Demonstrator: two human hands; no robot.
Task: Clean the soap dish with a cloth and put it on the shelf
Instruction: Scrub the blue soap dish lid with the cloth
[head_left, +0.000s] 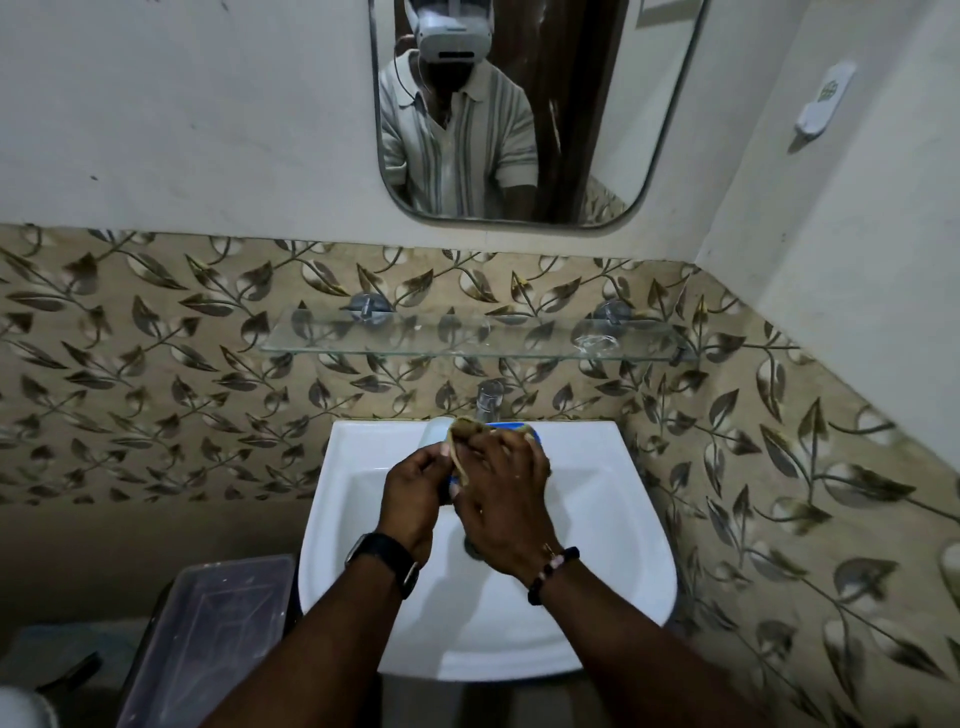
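A: What do we have in our hands over the white glazed ceramic basin (597, 499)?

B: Our right hand (506, 512) is curled around a crumpled tan cloth (466, 429), soft and wrinkled, with a thin strip of it hanging down between our two hands. Under that cloth we see the blue plastic soap dish (535, 434); only its rounded blue edge shows past our knuckles, near the back rim of the basin.

A: And our left hand (413, 493)?

B: Its fingers are closed in a pinch at the near end of the dish, touching the cloth strip. How much of the dish it grips, we cannot tell, since our right hand covers it.

A: Where is the shelf?

B: The clear glass shelf (415, 345) sits on the leaf-patterned tiled wall above the chrome tap (490, 400), held by two round metal mounts. It is flat and smooth-edged, well apart from the dish.

A: Anything else around us?

B: A rounded-corner mirror (623, 130) hangs on the plain white wall, and a translucent plastic bin (208, 639) stands left of the basin. We wear a black watch (387, 558) on the left wrist and a beaded bracelet (553, 574) on the right.
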